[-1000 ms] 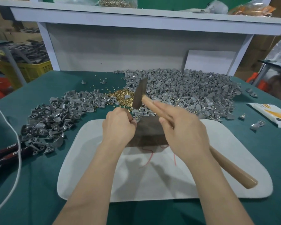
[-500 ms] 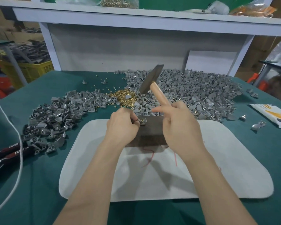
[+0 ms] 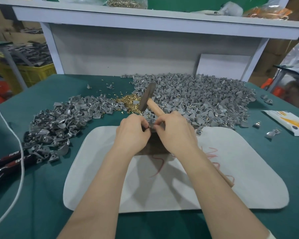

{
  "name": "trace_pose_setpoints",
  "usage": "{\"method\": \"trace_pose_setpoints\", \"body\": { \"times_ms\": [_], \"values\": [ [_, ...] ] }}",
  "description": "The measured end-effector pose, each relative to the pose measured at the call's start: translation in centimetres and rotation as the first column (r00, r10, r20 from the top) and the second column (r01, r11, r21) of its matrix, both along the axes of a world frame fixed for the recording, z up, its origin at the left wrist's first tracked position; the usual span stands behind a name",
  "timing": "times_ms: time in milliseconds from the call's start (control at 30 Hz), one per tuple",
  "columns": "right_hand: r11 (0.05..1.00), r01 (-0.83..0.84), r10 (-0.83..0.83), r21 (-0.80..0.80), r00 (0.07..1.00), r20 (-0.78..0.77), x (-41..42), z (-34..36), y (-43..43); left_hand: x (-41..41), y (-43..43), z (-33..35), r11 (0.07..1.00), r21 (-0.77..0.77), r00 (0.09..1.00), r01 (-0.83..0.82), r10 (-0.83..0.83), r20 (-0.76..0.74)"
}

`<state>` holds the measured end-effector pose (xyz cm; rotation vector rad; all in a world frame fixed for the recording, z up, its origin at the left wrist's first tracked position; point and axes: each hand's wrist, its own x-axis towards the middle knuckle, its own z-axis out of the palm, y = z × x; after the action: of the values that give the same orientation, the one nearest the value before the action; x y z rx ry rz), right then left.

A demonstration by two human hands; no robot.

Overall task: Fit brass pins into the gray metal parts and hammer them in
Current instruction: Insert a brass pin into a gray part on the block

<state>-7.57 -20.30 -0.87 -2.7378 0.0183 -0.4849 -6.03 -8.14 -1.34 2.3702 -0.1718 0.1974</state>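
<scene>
My left hand (image 3: pixel 132 131) and my right hand (image 3: pixel 177 133) meet over the far edge of a dark block (image 3: pixel 154 145) on the white mat (image 3: pixel 240 169). Between their fingertips they pinch one gray metal part (image 3: pixel 152 124). My right hand also grips the wooden handle of a hammer (image 3: pixel 147 96), whose steel head points up and away over the parts. A small heap of brass pins (image 3: pixel 128 102) lies just beyond the hands. Whether a pin sits in the held part is hidden by fingers.
A big pile of gray parts (image 3: pixel 205 99) fills the far right of the green table, a smaller pile (image 3: pixel 59 125) the left. Red-handled pliers (image 3: pixel 7 163) and a white cord (image 3: pixel 19 152) lie at the left edge. A printed packet (image 3: pixel 288 121) is at right.
The hammer head has come down from its raised swing and tilted upright. My right hand moved left to join my left hand on the gray part.
</scene>
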Motion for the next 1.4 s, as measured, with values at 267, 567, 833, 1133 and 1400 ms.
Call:
{"method": "trace_pose_setpoints", "body": {
  "times_ms": [267,567,833,1133,1400],
  "values": [
    [0.996,-0.058,0.061,-0.063,0.997,0.050,0.8,-0.5,0.1,0.0,-0.2,0.0,0.999,0.034,0.999,0.016,-0.017,0.034],
    [0.997,-0.043,0.045,-0.067,0.999,0.030,1.2,-0.8,0.3,-0.3,-0.5,0.3,0.994,0.093,0.997,0.049,-0.053,0.048],
    [0.998,-0.058,0.057,-0.035,0.998,-0.034,1.1,-0.2,0.0,-0.5,-0.5,0.4,0.995,0.094,0.998,0.035,-0.040,0.048],
    [0.999,0.000,-0.003,-0.035,0.996,-0.087,1.0,0.7,0.6,-0.4,-0.7,0.2,0.989,0.145,0.995,0.027,-0.040,0.089],
    [0.993,-0.031,0.045,0.110,0.990,-0.130,0.6,0.7,0.0,-0.5,-0.7,0.1,0.989,0.140,0.998,-0.036,0.028,0.061]
  ]
}}
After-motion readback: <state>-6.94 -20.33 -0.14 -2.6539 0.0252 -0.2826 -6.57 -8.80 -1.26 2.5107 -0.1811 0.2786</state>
